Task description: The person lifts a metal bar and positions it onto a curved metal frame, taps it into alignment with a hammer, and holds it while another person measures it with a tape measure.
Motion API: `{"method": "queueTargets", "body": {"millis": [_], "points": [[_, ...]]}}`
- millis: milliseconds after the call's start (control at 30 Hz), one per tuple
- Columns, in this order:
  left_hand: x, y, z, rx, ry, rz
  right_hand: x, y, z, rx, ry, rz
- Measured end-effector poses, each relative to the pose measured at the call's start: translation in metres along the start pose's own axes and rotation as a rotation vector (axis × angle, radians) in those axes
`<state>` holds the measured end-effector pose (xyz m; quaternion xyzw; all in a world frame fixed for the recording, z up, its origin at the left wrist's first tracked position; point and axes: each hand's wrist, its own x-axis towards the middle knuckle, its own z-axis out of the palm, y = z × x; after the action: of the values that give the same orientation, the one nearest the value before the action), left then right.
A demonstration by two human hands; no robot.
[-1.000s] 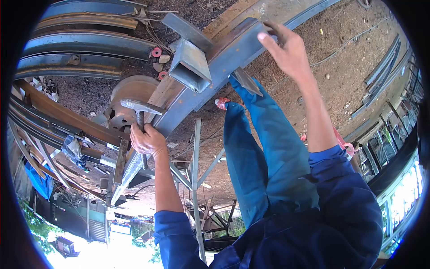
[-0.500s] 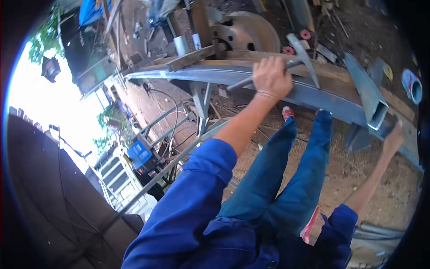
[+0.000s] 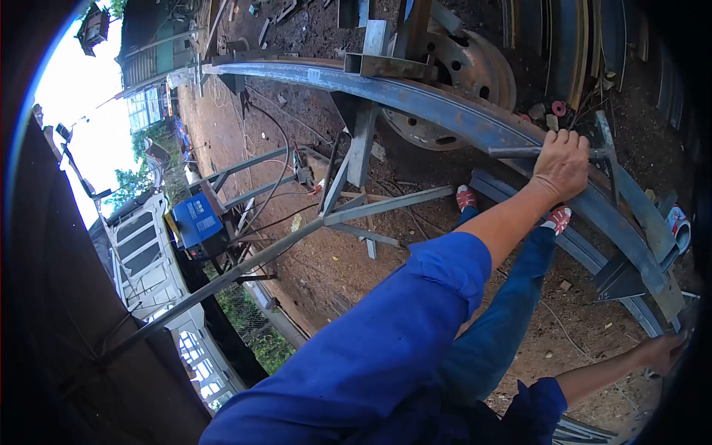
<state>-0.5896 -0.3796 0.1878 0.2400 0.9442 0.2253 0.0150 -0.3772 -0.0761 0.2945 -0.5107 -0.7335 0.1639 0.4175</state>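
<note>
My left hand (image 3: 562,165) is wrapped around the handle of a hammer (image 3: 610,152), whose long narrow head points past the beam's edge. Hand and hammer are over a long curved steel beam (image 3: 415,100), with the handle lying across it. A piece of square steel tube (image 3: 644,211) sits by the beam, just beyond the hammer head. At the dim right edge of the view, my right hand (image 3: 660,353) is low near the beam's end with its fingers curled; what they hold is hidden. A dark steel bracket (image 3: 619,278) is attached under the beam.
A rusty wheel rim (image 3: 475,67) lies behind the beam. Steel legs (image 3: 362,148) hold the beam up. A blue welding machine (image 3: 194,221) stands at the left near a metal frame. Cables run over the dirt floor. A can (image 3: 678,226) sits at far right.
The view has swung, shifting the scene. My left hand still grips the hammer, now farther along the beam toward the square tube. My right hand has left the tube's side and moved lower, toward the edge.
</note>
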Motion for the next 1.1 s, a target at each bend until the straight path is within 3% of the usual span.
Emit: {"method": "queueTargets", "body": {"millis": [33,133,200,233,267,367,400,500,533,600,800,900,1100], "points": [[0.002,0.001,-0.004,-0.043,-0.017,-0.036,-0.007,-0.023,0.0,0.133,0.099,-0.076],[0.015,-0.01,-0.014,-0.184,0.144,-0.101,-0.062,-0.107,0.025,0.436,0.079,-0.131],[0.018,-0.032,-0.061,-0.316,0.223,-0.162,-0.134,-0.195,0.045,0.488,-0.084,0.046],[0.016,-0.047,-0.094,-0.358,0.268,-0.171,-0.162,-0.203,0.062,0.45,-0.226,-0.09],[0.009,-0.066,-0.124,-0.402,0.313,-0.21,-0.202,-0.226,0.082,0.478,-0.335,-0.008],[-0.034,-0.136,-0.202,-0.49,0.318,-0.404,-0.318,-0.275,0.153,0.356,-0.951,-0.034],[-0.07,-0.181,-0.234,-0.647,0.242,-0.619,-0.384,-0.317,0.187,0.295,-1.128,-0.183],[-0.126,-0.251,-0.267,-0.62,0.249,-0.84,-0.459,-0.346,0.223,0.07,-0.915,-0.603],[-0.144,-0.276,-0.27,-0.642,0.237,-0.915,-0.464,-0.351,0.224,0.047,-0.909,-0.607],[-0.164,-0.312,-0.28,-0.655,0.273,-1.01,-0.463,-0.367,0.22,-0.328,-1.13,-0.584],[-0.146,-0.36,-0.319,-0.879,0.314,-1.022,-0.463,-0.379,0.223,-0.513,-1.152,-0.562],[-0.122,-0.358,-0.345,-0.828,0.317,-0.917,-0.462,-0.382,0.224,-0.564,-1.175,-0.519],[-0.101,-0.352,-0.359,-0.772,0.532,-0.562,-0.466,-0.374,0.227,-0.571,-1.132,-0.524]]}}
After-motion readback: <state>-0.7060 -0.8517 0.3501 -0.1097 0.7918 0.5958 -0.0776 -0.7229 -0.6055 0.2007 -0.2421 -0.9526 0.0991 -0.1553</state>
